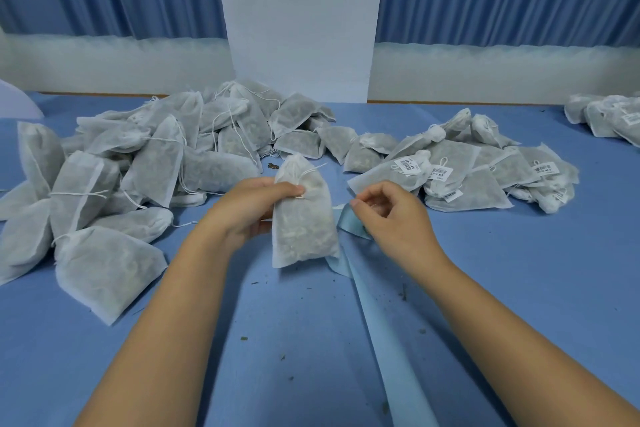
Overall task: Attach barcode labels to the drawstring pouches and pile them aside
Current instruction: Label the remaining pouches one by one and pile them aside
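Pale strip [391, 340] pinched by right hand [391, 215], pouch [304, 232] gripped in left hand [256, 204]

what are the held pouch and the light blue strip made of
Pouch: probably thin white non-woven fabric, matte and semi-sheer; dark filling shows through. Strip: smooth, faintly glossy light blue, with a sharp fold, probably label backing paper, possibly ribbon.

A white fabric drawstring pouch of dried herbs [304, 218] is upright at centre, cord end far. A heap of like pouches [138, 163] lies left. Labelled pouches [478, 180] with white barcode labels [408, 165] lie right. A pale blue backing strip [381, 305] runs near-centre.
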`<move>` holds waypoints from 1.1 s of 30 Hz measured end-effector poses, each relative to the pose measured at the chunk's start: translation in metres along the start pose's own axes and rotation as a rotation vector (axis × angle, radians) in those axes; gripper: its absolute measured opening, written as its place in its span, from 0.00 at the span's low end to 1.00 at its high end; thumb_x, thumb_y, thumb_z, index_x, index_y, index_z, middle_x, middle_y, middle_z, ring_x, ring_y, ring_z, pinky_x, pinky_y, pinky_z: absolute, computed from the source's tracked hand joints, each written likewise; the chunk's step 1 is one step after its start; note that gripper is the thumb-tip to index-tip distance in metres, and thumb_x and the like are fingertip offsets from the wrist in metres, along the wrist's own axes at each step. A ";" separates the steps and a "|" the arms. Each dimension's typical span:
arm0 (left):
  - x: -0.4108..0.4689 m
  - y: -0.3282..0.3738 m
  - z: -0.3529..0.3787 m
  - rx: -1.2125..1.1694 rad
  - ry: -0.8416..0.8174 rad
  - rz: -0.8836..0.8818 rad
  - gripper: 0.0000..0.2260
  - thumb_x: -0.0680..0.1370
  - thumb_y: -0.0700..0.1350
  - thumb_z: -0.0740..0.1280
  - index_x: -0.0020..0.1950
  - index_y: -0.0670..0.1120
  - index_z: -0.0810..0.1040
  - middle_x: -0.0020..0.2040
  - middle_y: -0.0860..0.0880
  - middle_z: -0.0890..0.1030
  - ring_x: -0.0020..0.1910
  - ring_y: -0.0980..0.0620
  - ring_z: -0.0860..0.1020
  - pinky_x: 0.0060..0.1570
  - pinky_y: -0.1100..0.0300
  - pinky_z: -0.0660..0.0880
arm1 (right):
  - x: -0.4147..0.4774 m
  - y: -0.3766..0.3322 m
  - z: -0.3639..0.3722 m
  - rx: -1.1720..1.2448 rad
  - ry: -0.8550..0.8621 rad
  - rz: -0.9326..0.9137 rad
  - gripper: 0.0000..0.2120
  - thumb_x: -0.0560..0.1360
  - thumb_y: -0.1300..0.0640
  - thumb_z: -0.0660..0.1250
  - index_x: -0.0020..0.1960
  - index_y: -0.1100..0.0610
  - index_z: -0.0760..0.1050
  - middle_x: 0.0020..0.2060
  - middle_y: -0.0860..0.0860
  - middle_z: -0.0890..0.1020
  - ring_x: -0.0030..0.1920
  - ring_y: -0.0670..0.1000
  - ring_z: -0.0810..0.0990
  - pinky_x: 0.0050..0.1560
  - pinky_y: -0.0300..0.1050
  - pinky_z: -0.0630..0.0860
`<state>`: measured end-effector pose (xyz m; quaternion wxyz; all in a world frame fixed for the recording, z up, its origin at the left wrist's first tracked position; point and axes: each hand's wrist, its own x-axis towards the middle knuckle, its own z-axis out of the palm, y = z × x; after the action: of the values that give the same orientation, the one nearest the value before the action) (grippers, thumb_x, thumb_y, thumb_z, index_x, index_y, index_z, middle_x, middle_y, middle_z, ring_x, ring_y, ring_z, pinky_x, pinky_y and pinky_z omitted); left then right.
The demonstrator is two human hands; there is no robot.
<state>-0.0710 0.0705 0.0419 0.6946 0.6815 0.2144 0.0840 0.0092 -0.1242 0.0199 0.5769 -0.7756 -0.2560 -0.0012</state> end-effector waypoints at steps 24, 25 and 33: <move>0.011 -0.019 -0.003 -0.292 -0.405 -0.227 0.07 0.70 0.44 0.73 0.46 0.45 0.88 0.51 0.44 0.86 0.50 0.47 0.85 0.45 0.53 0.82 | 0.006 0.004 -0.011 0.237 -0.389 0.150 0.16 0.74 0.65 0.71 0.56 0.48 0.79 0.38 0.49 0.81 0.40 0.48 0.78 0.51 0.46 0.75; 0.010 -0.021 -0.002 -0.325 -0.415 -0.236 0.06 0.71 0.43 0.73 0.46 0.45 0.88 0.50 0.44 0.86 0.49 0.47 0.85 0.44 0.53 0.82 | 0.006 0.003 -0.012 0.234 -0.412 0.138 0.16 0.74 0.66 0.71 0.56 0.48 0.79 0.39 0.50 0.80 0.41 0.49 0.78 0.53 0.47 0.75; 0.013 -0.026 -0.002 -0.515 -0.441 -0.167 0.09 0.75 0.45 0.69 0.47 0.43 0.87 0.51 0.43 0.86 0.51 0.46 0.85 0.46 0.51 0.81 | 0.003 -0.004 -0.016 0.219 -0.531 0.031 0.20 0.75 0.74 0.66 0.62 0.56 0.74 0.52 0.69 0.79 0.46 0.55 0.72 0.50 0.50 0.71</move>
<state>-0.0646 0.0760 0.0137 0.8779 0.4657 0.0860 -0.0711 0.0150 -0.1363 0.0292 0.5701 -0.6857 -0.3848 0.2383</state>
